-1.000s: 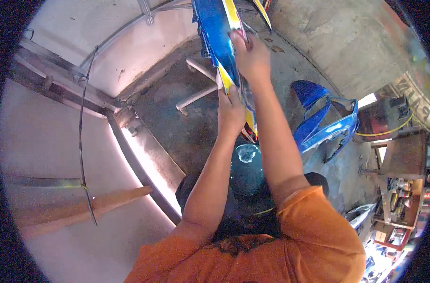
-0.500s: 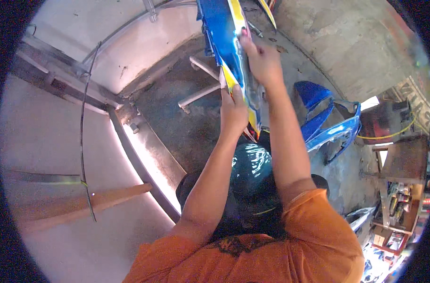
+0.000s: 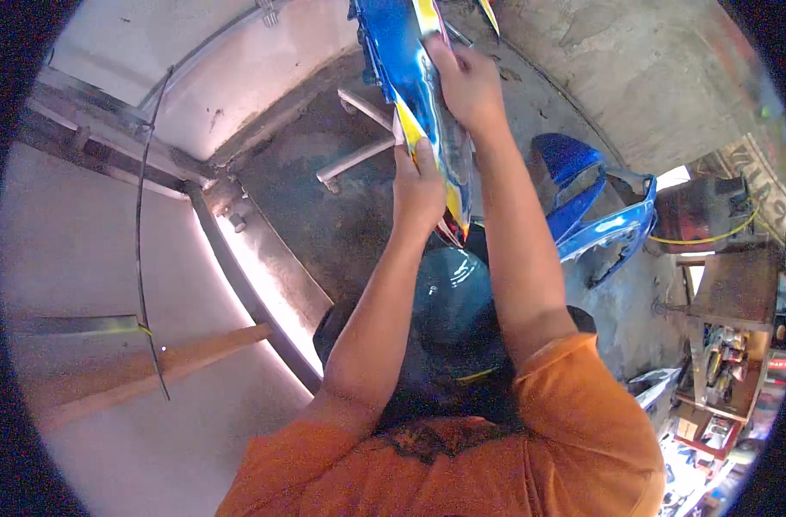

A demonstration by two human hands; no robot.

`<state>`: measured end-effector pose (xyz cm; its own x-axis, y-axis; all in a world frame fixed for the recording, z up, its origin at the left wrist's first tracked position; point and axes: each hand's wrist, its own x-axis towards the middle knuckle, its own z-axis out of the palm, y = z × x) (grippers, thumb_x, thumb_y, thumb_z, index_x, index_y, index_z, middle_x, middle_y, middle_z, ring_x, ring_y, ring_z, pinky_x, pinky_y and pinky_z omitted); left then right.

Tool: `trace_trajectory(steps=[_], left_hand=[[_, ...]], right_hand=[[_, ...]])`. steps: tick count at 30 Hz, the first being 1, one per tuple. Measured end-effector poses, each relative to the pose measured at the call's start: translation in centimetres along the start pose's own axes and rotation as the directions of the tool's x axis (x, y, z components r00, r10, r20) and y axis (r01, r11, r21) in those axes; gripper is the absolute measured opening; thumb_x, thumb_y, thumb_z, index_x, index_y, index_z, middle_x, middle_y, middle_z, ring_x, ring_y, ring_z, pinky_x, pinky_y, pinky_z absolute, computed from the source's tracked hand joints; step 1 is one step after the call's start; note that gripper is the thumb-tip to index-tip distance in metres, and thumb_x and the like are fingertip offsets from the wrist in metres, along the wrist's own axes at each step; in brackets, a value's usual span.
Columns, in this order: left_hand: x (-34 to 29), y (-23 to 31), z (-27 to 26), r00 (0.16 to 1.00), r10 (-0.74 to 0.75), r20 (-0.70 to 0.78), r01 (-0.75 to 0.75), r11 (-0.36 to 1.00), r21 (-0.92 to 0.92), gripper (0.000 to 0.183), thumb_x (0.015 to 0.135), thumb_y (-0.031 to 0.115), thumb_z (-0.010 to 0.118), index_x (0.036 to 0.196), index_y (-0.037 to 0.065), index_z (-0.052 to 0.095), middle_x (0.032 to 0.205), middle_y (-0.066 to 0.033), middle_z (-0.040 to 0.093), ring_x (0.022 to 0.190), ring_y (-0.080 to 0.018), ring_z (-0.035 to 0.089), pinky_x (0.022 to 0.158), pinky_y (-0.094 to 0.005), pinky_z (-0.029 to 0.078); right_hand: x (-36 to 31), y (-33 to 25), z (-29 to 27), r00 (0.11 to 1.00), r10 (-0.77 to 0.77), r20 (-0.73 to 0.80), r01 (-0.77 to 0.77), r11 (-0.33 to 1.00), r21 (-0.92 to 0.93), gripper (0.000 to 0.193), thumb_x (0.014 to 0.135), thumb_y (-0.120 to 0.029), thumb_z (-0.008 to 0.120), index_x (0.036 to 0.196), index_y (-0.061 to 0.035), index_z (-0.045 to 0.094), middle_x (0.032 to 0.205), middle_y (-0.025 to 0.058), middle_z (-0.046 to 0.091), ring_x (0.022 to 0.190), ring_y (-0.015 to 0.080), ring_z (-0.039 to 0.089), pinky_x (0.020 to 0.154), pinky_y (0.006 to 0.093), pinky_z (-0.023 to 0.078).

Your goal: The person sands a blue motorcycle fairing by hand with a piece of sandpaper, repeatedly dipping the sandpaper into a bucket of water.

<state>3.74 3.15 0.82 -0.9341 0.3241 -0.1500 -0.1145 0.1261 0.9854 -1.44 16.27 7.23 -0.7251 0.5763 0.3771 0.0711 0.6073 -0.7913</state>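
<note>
At the far left of the frame a thin black cable (image 3: 143, 215) hangs down the pale wall, with a wooden beam (image 3: 152, 366) slanting below it at lower left; neither is near my hands. Toward the middle, a white tubular frame piece (image 3: 358, 151) lies on the dark concrete floor (image 3: 315, 215), directly under the work. My left hand (image 3: 417, 185) is closed around the lower edge of the blue and yellow fairing panel (image 3: 406, 60), thumb laid over its face, fingers wrapped behind. The panel is held up in the upper centre of the frame, tilted, its glossy face turned toward me. My right hand (image 3: 468, 82) grips the panel higher up, fingers curled over its right edge; how far they reach behind it I cannot tell. Below my forearms sits a dark teal rounded part (image 3: 449, 293). At right, a second blue fairing (image 3: 604, 211) rests on the floor. Risk noted: the panel is slick and carried at its edges only; a loosened grip could drop it onto the frame piece or the teal part and scratch the paint.
</note>
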Motion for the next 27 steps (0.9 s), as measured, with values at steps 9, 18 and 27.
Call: trace_trajectory(steps=[9, 18, 27], left_hand=[[0.5, -0.7, -0.3, 0.998, 0.057, -0.011, -0.057, 0.997, -0.045, 0.059, 0.105, 0.041, 0.033, 0.14, -0.006, 0.037, 0.132, -0.0323, 0.051, 0.124, -0.0441, 0.05, 0.103, -0.0454, 0.039], [0.2, -0.9, -0.5, 0.998, 0.063, -0.013, -0.063, 0.998, -0.004, 0.06, 0.104, 0.041, 0.033, 0.139, -0.008, 0.037, 0.132, -0.0345, 0.049, 0.125, -0.0452, 0.049, 0.104, -0.0456, 0.037], [-0.3, -0.3, -0.6, 0.999, 0.035, -0.015, -0.034, 0.999, 0.016, 0.055, 0.104, 0.037, 0.035, 0.143, -0.002, 0.033, 0.127, -0.0349, 0.053, 0.12, -0.0503, 0.05, 0.098, -0.0521, 0.04]], right_hand=[[-14.7, 5.9, 0.5, 0.959, 0.283, 0.021, -0.28, 0.931, 0.232, 0.034, 0.094, -0.032, 0.063, 0.109, -0.0015, 0.071, 0.096, 0.0165, 0.072, 0.089, 0.0198, 0.067, 0.081, 0.037, 0.051], [-2.7, 0.6, -0.4, 0.996, 0.081, 0.038, -0.084, 0.994, 0.073, 0.052, 0.094, -0.047, 0.059, 0.1, 0.0031, 0.071, 0.088, 0.0228, 0.071, 0.083, 0.0242, 0.069, 0.079, 0.0393, 0.051], [-6.8, 1.8, -1.6, 0.981, 0.171, 0.096, -0.179, 0.98, 0.091, 0.045, 0.096, -0.041, 0.058, 0.105, 0.002, 0.07, 0.087, 0.0184, 0.071, 0.081, 0.0196, 0.065, 0.077, 0.0361, 0.05]])
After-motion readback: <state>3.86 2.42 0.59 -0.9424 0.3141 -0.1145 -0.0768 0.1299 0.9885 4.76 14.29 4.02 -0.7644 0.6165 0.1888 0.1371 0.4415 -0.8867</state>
